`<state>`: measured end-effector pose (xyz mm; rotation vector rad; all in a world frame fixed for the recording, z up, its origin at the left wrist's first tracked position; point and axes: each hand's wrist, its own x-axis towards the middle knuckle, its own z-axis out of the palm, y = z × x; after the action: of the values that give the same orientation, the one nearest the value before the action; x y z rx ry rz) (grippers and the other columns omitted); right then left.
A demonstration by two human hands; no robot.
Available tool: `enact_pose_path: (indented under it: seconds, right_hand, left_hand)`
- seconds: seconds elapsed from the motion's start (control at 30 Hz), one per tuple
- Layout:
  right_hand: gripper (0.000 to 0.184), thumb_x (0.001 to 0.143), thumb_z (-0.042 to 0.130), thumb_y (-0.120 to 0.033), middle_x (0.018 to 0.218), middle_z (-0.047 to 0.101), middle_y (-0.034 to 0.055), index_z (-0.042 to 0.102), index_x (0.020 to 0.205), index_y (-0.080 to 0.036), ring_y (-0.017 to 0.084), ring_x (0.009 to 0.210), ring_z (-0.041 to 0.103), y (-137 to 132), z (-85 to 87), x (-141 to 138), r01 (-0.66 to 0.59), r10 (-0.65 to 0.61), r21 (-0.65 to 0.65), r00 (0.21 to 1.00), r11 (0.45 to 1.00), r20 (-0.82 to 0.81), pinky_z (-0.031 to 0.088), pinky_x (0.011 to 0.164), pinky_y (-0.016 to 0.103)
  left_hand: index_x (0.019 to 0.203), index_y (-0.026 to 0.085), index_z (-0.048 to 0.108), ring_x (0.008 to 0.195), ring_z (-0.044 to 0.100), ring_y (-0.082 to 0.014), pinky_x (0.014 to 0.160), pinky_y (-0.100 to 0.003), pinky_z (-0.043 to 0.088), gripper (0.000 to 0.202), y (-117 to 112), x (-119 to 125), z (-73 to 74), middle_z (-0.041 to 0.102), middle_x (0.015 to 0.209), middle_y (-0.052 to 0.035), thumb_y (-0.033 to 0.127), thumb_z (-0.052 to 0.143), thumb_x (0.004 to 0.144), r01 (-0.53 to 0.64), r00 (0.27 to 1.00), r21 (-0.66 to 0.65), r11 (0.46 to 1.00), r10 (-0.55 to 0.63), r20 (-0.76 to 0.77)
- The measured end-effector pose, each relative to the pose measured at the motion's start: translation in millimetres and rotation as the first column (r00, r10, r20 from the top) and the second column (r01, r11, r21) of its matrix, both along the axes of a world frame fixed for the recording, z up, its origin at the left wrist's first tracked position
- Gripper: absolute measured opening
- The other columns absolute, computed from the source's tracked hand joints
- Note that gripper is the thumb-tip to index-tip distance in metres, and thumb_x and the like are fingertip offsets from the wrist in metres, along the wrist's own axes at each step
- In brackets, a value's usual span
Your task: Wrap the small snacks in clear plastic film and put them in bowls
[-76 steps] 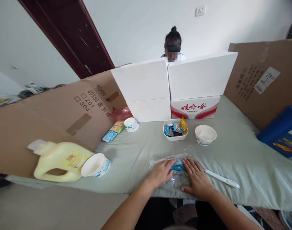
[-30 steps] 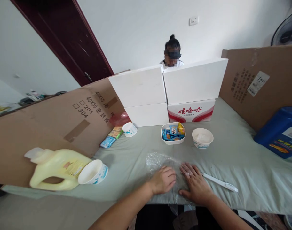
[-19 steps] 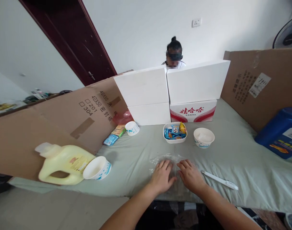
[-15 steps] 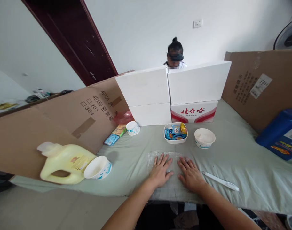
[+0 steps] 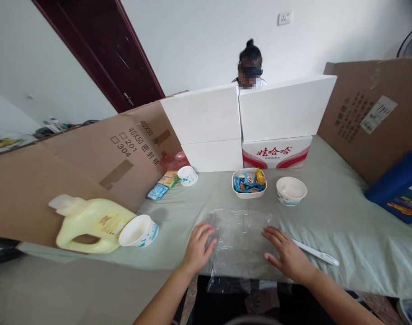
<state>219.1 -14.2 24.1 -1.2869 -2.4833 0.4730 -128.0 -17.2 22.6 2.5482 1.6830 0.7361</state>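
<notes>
A clear plastic sheet or bag point(image 5: 241, 243) lies spread on the green cloth, its near end hanging over the table edge. At its left side is my left hand point(image 5: 199, 247), fingers loosely bent and apart, holding nothing. My right hand point(image 5: 285, 252) rests at the sheet's right side with fingers stretched out and nothing in them. Partly behind the right hand lies a slim white tool point(image 5: 319, 253). Beyond the sheet stand a white tub of wrapped snacks point(image 5: 249, 195) and a paper bowl point(image 5: 291, 200).
To the left are a yellow jug point(image 5: 90, 221), a tilted paper bowl point(image 5: 138, 232), another paper bowl point(image 5: 187, 177) and snack packets point(image 5: 161, 186). A blue bottle point(image 5: 400, 189) stands right. White boxes point(image 5: 212, 155) and cardboard walls point(image 5: 67, 167) enclose the table. Another person point(image 5: 250, 65) is behind.
Both hands have moved apart from the middle of the plastic sheet to its two sides, uncovering it. The camera view has shifted slightly.
</notes>
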Motion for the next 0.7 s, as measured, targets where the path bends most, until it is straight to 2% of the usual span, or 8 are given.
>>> enact_pose_path:
  seconds: [0.13, 0.17, 0.23, 0.33, 0.43, 0.5, 0.6, 0.7]
  right_hand:
    - [0.082, 0.077, 0.066, -0.057, 0.149, 0.040, 0.0134, 0.036, 0.146, -0.023, 0.031, 0.138, 0.033, -31, -3.9, 35, -0.266, 0.266, -0.095, 0.964, 0.959, -0.012, 0.032, 0.111, 0.051]
    - [0.078, 0.079, 0.066, -0.050, 0.149, 0.040, 0.0123, 0.036, 0.146, -0.024, 0.031, 0.138, 0.032, -36, -6.3, 40, -0.284, 0.286, -0.096, 0.958, 0.954, -0.001, 0.031, 0.111, 0.052]
    - [0.057, 0.086, 0.058, -0.031, 0.145, 0.046, 0.0103, 0.045, 0.141, -0.026, 0.028, 0.138, 0.035, -44, -8.6, 44, -0.282, 0.283, -0.067, 0.959, 0.957, 0.003, 0.032, 0.111, 0.050]
    - [0.034, 0.091, 0.044, -0.018, 0.123, 0.064, 0.0089, 0.062, 0.119, -0.024, 0.022, 0.124, 0.051, -50, -0.1, 40, -0.240, 0.235, -0.055, 0.969, 0.969, -0.077, 0.040, 0.104, 0.041]
    - [0.026, 0.096, 0.039, -0.026, 0.099, 0.070, 0.0068, 0.064, 0.104, -0.023, 0.018, 0.095, 0.064, -48, 14.5, 33, -0.150, 0.111, -0.181, 0.971, 0.972, -0.210, 0.050, 0.084, 0.032]
    - [0.029, 0.097, 0.036, -0.034, 0.087, 0.069, 0.0046, 0.062, 0.097, -0.022, 0.016, 0.080, 0.065, -42, 18.6, 29, -0.071, -0.024, -0.308, 0.955, 0.949, -0.295, 0.050, 0.073, 0.029]
    - [0.035, 0.096, 0.033, -0.043, 0.077, 0.067, 0.0028, 0.060, 0.092, -0.021, 0.016, 0.070, 0.064, -25, 11.5, 23, 0.052, -0.231, -0.420, 0.893, 0.906, -0.387, 0.050, 0.067, 0.028]
    - [0.037, 0.092, 0.034, -0.045, 0.073, 0.067, 0.0025, 0.061, 0.097, -0.020, 0.018, 0.066, 0.064, -3, -2.0, 13, 0.232, -0.374, -0.384, 0.857, 0.894, -0.353, 0.049, 0.064, 0.029]
  left_hand:
    - [0.123, 0.019, 0.055, 0.122, 0.051, -0.0330, 0.101, -0.052, 0.044, 0.057, -53, -3, -2.6, 0.058, 0.124, -0.0147, 0.054, 0.065, 0.079, 0.422, 0.906, -0.056, 0.905, -0.424, -0.023]
    - [0.125, 0.019, 0.053, 0.124, 0.048, -0.0342, 0.102, -0.054, 0.043, 0.060, -60, -2, -3.1, 0.057, 0.128, -0.0153, 0.053, 0.067, 0.078, 0.459, 0.885, -0.086, 0.884, -0.464, -0.045]
    - [0.121, 0.021, 0.056, 0.130, 0.044, -0.0322, 0.104, -0.054, 0.041, 0.038, -66, 0, -1.2, 0.056, 0.132, -0.0131, 0.035, 0.062, 0.086, 0.463, 0.879, -0.125, 0.878, -0.472, -0.062]
    - [0.102, 0.021, 0.062, 0.126, 0.050, -0.0250, 0.103, -0.043, 0.044, 0.021, -63, 4, 9.9, 0.064, 0.120, -0.0085, 0.012, 0.047, 0.091, 0.410, 0.912, -0.149, 0.900, -0.404, 0.071]
    - [0.094, 0.020, 0.061, 0.092, 0.067, -0.0179, 0.083, -0.029, 0.053, 0.016, -53, 10, 23.0, 0.070, 0.092, -0.0051, 0.019, 0.045, 0.094, 0.332, 0.919, -0.250, 0.910, -0.253, 0.303]
    - [0.092, 0.020, 0.059, 0.070, 0.066, -0.0139, 0.069, -0.024, 0.052, 0.017, -42, 15, 27.0, 0.068, 0.075, -0.0009, 0.026, 0.043, 0.095, 0.250, 0.909, -0.339, 0.907, -0.100, 0.404]
    - [0.088, 0.020, 0.057, 0.058, 0.061, -0.0128, 0.060, -0.023, 0.048, 0.018, -19, 23, 23.7, 0.064, 0.066, 0.0022, 0.030, 0.044, 0.093, 0.058, 0.901, -0.373, 0.926, 0.112, 0.419]
    - [0.082, 0.020, 0.058, 0.060, 0.061, -0.0133, 0.061, -0.023, 0.045, 0.013, 4, 33, 15.1, 0.064, 0.068, 0.0027, 0.026, 0.048, 0.088, -0.157, 0.917, -0.350, 0.924, 0.268, 0.295]
